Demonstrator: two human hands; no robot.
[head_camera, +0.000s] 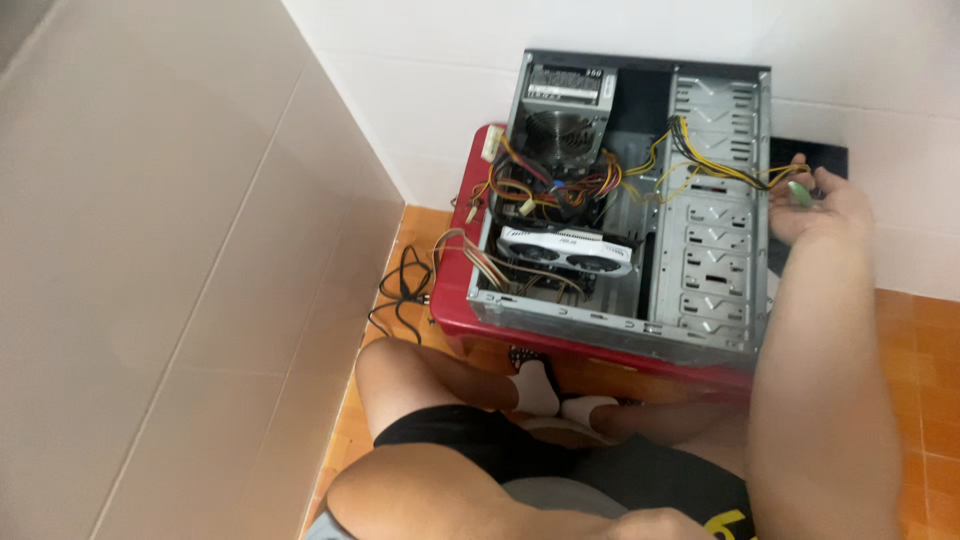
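From the head camera, your right hand (822, 205) reaches past the far right side of the open computer case (715, 250), its fingers curled around a small green object (799, 193) beside the yellow and black cables (720, 165). The case lies on its side on a red stand (455, 290), its white graphics card (567, 250) and power supply (560, 110) exposed. Your left hand is out of view. A black cable (400, 290) lies on the orange tiled floor (915, 370).
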